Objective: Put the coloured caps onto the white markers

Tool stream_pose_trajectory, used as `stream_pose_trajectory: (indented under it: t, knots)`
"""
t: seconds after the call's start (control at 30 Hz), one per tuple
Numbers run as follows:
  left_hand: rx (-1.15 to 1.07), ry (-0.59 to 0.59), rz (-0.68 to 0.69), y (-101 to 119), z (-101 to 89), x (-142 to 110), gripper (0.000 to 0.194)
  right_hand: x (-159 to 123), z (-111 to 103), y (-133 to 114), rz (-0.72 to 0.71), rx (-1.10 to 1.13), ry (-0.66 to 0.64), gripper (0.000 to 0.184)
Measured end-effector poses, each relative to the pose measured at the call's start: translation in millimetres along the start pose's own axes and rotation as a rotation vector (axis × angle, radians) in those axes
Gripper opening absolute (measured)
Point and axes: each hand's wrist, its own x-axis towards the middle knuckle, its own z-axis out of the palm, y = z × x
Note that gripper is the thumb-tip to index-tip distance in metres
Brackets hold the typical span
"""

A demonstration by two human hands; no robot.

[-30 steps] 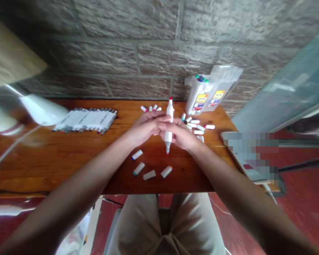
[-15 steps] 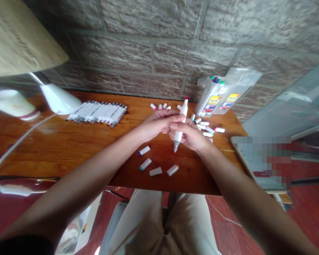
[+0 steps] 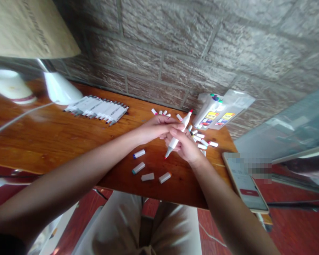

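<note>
A white double-ended marker (image 3: 178,136) with both red tips bare slants above the table. My right hand (image 3: 187,145) is closed round its middle, thumb pressed on the barrel. My left hand (image 3: 159,126) meets it from the left, fingers curled and thumb tip against the barrel; its fingertips are partly hidden. Below the hands lie loose caps: a blue-ended cap (image 3: 139,153), a teal-ended cap (image 3: 138,168), a whitish cap (image 3: 147,177) and an orange-ended cap (image 3: 165,177). More caps (image 3: 202,146) are scattered beyond my right hand, with several pink-ended ones near the wall.
A row of markers (image 3: 97,109) lies at the left back beside a lamp (image 3: 61,88) and a paper cup (image 3: 12,86). At the right back stands a clear plastic case (image 3: 208,111) with some markers. A tablet (image 3: 246,184) rests at the table's right edge.
The view has shifted and tilted. The marker leans further over, its lower tip now pointing more to the left. Both hands remain together at it.
</note>
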Motion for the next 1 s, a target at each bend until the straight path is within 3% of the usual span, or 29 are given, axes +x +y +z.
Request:
stream_pose_trajectory:
  t: [0.23,0.4,0.63,1.0]
  knots:
    - [0.034,0.031,-0.013,-1.2,-1.0,1.1,0.043,1.5,1.6,-1.1,0.025,0.022,0.001,0.06]
    - [0.082,0.007,0.011,-2.5,-4.2,1.4,0.045,2.1,0.7,1.2,-0.006,0.035,-0.027,0.051]
    - [0.072,-0.001,0.029,-1.4,-4.2,1.1,0.041,2.2,1.0,0.0,0.018,0.017,0.004,0.059]
    - [0.015,-0.004,0.002,-0.9,-1.8,1.6,0.042,2.0,0.1,0.7,0.018,0.002,0.012,0.054]
